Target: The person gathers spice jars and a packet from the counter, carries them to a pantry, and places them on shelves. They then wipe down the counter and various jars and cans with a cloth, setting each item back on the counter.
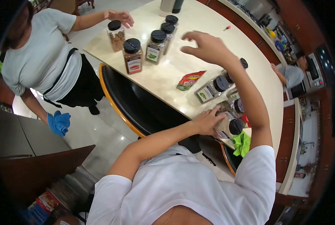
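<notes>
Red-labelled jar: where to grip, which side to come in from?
I'd wrap the body of the red-labelled jar just below its black lid, coming over the table's near edge. It stands upright, label facing that way, with nothing in front. The stick-filled jar and green-labelled jar flank it, so side room looks tight.

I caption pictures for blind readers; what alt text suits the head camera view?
A person's left hand touches a clear, black-lidded jar on a cream tabletop, while their open right hand is raised. Nearby are more black-lidded jars and a red-and-green packet; another person, at picture left, holds a blue cloth.
</notes>
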Available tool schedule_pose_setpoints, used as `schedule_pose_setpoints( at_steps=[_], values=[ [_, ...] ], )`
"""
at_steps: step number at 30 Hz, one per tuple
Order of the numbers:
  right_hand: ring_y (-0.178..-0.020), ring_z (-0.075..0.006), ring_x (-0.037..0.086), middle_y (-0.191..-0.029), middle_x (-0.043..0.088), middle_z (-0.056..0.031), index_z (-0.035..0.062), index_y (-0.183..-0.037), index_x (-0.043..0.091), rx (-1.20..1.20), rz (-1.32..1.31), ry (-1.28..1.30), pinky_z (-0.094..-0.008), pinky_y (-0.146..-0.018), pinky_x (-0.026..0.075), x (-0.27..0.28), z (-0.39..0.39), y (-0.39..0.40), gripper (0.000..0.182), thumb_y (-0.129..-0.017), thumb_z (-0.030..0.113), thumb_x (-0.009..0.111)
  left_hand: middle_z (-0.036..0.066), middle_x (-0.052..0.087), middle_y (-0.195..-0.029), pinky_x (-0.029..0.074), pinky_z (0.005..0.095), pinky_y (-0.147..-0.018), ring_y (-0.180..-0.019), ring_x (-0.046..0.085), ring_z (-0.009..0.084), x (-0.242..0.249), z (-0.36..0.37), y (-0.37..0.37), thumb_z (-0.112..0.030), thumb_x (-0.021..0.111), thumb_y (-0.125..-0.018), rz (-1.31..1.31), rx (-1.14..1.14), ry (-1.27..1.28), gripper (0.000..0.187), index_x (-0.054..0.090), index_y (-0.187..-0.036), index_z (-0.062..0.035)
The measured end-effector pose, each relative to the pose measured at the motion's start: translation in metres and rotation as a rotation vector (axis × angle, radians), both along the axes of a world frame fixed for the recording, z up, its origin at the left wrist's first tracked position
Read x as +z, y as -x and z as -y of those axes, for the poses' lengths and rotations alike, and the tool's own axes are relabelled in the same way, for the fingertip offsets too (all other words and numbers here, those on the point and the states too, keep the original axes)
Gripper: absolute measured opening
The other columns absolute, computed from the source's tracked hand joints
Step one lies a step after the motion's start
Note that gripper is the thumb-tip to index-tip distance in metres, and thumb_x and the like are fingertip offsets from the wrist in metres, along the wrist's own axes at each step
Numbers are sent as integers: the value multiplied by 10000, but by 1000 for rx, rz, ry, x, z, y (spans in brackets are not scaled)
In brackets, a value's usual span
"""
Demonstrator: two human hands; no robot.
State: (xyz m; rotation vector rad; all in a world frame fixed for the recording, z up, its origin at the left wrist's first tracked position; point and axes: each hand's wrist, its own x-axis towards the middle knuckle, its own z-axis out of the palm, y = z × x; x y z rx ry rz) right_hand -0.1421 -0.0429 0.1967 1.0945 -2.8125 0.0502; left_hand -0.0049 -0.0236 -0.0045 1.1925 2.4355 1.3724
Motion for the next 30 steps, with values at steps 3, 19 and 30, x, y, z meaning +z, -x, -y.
schedule_pose_setpoints(
  at_steps=[3,19,30],
  values=[
    [-812,-239,635,-919,659,-70,110,-1055,617,-191,100,-14,-354,-691,490,22,-56,-27,388,-805,407,593,263,233,-1374,407,466,-932,-1119,446,474,3,1,2,-376,798,-599,-30,2,18,864,356,-1308,-157],
    [-1001,-277,551,-1071,496,-102,165,-1197,508,-96,19,142,-384,-768,493,-57,-149,-76,537,-699,159,709,210,263,-1379,392,444,-952,-1169,423,426,10,1,-1,-450,764,-618,-54,-10,45,916,352,-1312,-18],
    [-841,-302,580,-1072,439,-138,69,-1016,458,-101,-42,209,-369,-651,514,-80,-119,-115,417,-688,143,704,219,393,-1304,399,445,-924,-1134,453,406,10,0,-3,-325,791,-640,6,-20,-12,804,395,-1277,-37]
  ],
)
